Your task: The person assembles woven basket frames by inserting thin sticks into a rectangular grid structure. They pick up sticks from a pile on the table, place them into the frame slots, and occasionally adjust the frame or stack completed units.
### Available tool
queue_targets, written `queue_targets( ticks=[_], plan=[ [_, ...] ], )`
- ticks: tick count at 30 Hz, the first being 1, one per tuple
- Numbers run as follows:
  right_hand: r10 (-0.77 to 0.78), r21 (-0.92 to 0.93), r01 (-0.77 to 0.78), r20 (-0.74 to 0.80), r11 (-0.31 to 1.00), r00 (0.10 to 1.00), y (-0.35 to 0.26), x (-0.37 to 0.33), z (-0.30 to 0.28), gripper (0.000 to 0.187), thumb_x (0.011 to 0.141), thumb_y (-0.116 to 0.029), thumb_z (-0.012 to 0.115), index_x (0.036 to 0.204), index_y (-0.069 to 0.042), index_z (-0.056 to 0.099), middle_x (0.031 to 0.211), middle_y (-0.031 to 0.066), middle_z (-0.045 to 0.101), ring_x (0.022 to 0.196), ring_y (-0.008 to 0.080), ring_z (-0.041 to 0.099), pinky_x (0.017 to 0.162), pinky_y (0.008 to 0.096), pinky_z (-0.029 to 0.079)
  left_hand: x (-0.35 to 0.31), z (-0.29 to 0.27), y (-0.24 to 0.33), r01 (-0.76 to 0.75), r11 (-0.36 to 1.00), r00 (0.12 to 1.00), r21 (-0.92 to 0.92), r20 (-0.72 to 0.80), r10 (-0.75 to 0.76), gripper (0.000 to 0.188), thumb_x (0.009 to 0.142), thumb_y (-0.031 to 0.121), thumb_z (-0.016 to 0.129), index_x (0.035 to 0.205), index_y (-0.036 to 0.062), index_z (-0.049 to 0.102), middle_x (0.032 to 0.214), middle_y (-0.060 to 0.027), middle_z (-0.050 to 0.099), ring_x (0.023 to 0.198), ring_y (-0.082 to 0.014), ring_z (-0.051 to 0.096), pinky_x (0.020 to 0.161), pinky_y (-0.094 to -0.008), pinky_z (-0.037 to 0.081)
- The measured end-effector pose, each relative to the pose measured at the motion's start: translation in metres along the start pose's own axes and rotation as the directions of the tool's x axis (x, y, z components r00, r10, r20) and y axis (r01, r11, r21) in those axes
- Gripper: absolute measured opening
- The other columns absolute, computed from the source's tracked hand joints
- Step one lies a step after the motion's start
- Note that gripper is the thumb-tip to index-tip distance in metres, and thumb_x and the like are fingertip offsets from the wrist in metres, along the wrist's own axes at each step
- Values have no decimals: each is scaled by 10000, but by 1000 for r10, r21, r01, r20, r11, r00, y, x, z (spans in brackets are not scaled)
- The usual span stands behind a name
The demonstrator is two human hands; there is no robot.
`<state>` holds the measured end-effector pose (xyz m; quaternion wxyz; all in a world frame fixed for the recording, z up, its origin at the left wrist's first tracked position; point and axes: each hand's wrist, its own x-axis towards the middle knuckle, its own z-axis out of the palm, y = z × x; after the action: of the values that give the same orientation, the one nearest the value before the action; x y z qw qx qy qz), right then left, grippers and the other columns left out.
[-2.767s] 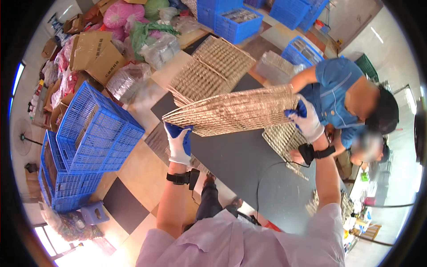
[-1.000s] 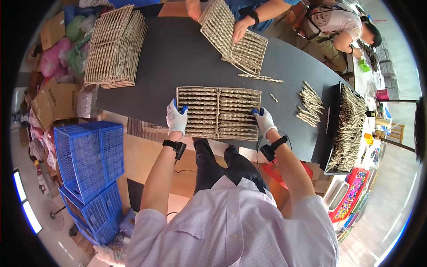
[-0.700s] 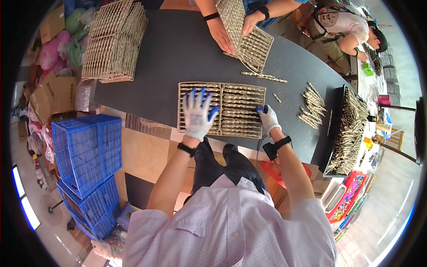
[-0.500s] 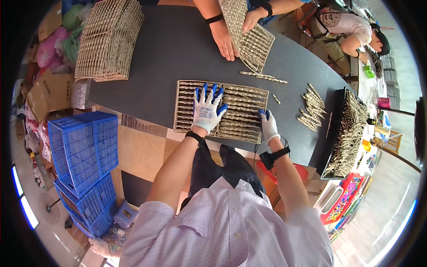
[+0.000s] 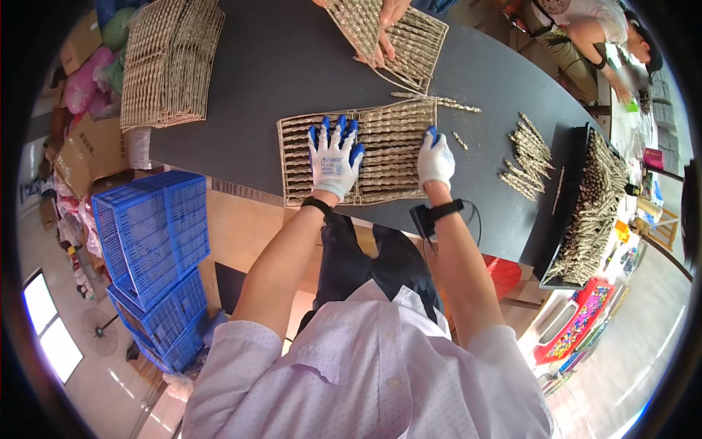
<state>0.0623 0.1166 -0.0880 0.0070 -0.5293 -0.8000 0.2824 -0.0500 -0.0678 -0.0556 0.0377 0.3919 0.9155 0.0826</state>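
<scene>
A rectangular beige panel [image 5: 395, 154], a thin frame filled with rows of twisted rods, lies in front of me on the dark table. My left hand [image 5: 335, 162], in a white glove with blue fingertips, rests flat on its left half with fingers spread. My right hand [image 5: 436, 159], gloved the same way, is closed on the panel's right edge; its fingertips are partly hidden. That right side looks a little lifted and bowed. Just beyond the panel's far right corner lie a few loose twisted rods [image 5: 457, 107] and a short piece [image 5: 460, 140].
Across the table, another person's hands [image 5: 387, 29] hold similar panels [image 5: 417, 55]. A tall panel stack [image 5: 168, 66] stands far left. On the right are a loose rod pile [image 5: 528, 157] and a black tray [image 5: 550, 281] heaped with rods. Blue crates [image 5: 150, 234] stand left of the table.
My right hand has slid farther along the panel's right edge, and that side has risen slightly. My left hand stays flat on it. The other person's hands and panel have shifted.
</scene>
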Motion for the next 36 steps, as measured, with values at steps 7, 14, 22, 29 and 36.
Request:
queue_targets(
  ticks=[7, 14, 22, 29, 36],
  plan=[
    [-30, 38, 30, 2, 999, 1000, 25, -72, -7, 376, 965, -402, 410, 1018, -54, 542, 876, 201, 655, 829, 386, 631, 743, 468, 484, 0, 7, 3, 70, 998, 996, 11, -58, -69, 459, 873, 294, 570, 1304, 143, 537, 1470, -82, 379, 1387, -337, 255, 1147, -545, 114],
    [-28, -17, 27, -73, 999, 997, -14, 6, -6, 435, 966, -428, 385, 1036, -36, 558, 897, 223, 666, 830, 410, 635, 736, 497, 486, 0, 10, 1, 18, 1000, 1000, 11, -21, -18, 521, 888, 320, 556, 1380, 175, 466, 1481, -80, 370, 1387, -368, 248, 1142, -566, 100],
    [21, -60, -22, -26, 998, 999, 13, -32, -4, 449, 962, -451, 368, 1037, -53, 563, 925, 204, 673, 865, 402, 638, 775, 482, 478, -2, 9, -1, 49, 998, 999, 34, -12, -49, 489, 907, 328, 532, 1372, 186, 477, 1481, -67, 372, 1394, -345, 243, 1145, -555, 103],
    [54, -104, -52, 16, 993, 998, 10, -23, -9, 503, 958, -474, 356, 1139, -54, 567, 984, 203, 672, 924, 391, 632, 816, 468, 474, -2, 11, -2, 41, 999, 998, 9, -52, -41, 495, 903, 329, 534, 1376, 198, 468, 1478, -70, 372, 1382, -358, 258, 1137, -570, 115],
    [65, -98, -64, 12, 993, 998, 15, -22, -5, 536, 951, -486, 377, 1214, -53, 553, 1030, 199, 666, 970, 385, 623, 857, 453, 467, -4, 12, -3, 37, 999, 996, -14, -78, -38, 506, 894, 329, 546, 1377, 200, 466, 1465, -70, 389, 1376, -368, 268, 1132, -578, 122]
  ],
)
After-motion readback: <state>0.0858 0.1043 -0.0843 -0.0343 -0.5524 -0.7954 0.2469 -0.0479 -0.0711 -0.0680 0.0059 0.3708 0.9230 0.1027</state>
